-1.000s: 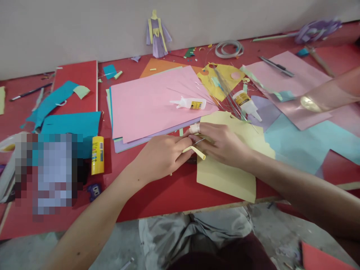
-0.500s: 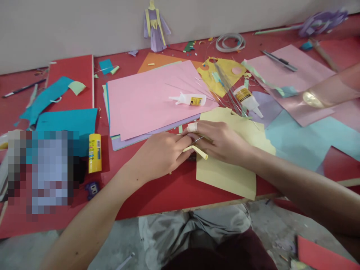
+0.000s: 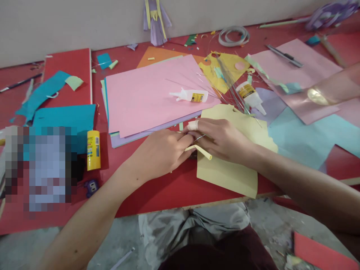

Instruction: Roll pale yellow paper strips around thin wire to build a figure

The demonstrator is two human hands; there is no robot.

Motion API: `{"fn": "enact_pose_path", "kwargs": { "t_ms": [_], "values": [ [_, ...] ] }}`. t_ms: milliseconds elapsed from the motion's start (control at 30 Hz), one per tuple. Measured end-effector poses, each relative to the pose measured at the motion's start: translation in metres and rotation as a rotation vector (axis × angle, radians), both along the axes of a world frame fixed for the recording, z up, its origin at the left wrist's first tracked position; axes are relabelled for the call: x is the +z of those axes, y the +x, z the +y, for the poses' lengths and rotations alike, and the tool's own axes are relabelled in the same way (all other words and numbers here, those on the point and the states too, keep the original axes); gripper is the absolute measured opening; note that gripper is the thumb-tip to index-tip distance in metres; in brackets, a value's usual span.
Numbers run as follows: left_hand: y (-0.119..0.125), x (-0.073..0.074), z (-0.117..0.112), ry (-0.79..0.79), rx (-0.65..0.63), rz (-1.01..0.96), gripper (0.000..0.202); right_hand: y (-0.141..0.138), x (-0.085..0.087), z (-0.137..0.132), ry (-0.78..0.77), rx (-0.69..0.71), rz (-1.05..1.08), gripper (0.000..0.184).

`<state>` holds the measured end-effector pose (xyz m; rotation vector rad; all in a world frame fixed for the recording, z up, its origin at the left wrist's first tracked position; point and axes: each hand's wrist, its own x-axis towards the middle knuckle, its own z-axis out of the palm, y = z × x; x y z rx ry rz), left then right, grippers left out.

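Note:
Both hands meet at the near edge of the red table. My left hand (image 3: 165, 150) is closed on a thin rolled yellow paper tube (image 3: 204, 152), whose bent end sticks out to the right. Against its fingertips, my right hand (image 3: 219, 137) has curled fingers, with white tape round one finger. A thin piece of wire (image 3: 200, 137) shows between the hands; the right fingers appear to pinch it, though their tips are partly hidden. Beneath the right hand and forearm lies a pale yellow paper sheet (image 3: 227, 180).
Stacked pink paper (image 3: 146, 101) bears a small glue bottle (image 3: 197, 96). Another glue bottle (image 3: 250, 95) lies by loose wires. A yellow glue stick (image 3: 93, 150) stands left. Another person's arm (image 3: 337, 84) rests at right near a cutter knife (image 3: 284, 55). A purple paper figure (image 3: 156, 24) leans on the wall.
The whole view has shifted slightly, so the table's far side sits higher. Both hands keep nearly the same pose; the yellow tube's free end has moved slightly right.

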<state>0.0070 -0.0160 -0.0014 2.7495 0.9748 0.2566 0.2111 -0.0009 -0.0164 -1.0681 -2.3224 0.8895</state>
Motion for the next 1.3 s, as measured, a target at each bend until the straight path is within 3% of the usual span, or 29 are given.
{"fn": "enact_pose_path", "kwargs": {
  "t_ms": [800, 1300],
  "values": [
    [0.0004, 0.0013, -0.0005, 0.024, -0.022, 0.046, 0.024, -0.0013, -0.0026, 0.0011, 0.226, 0.09, -0.119, 0.012],
    [0.0008, 0.0024, -0.0006, -0.005, -0.051, 0.062, 0.014, -0.0025, 0.0007, -0.0003, 0.282, 0.102, -0.214, 0.013]
  ]
}}
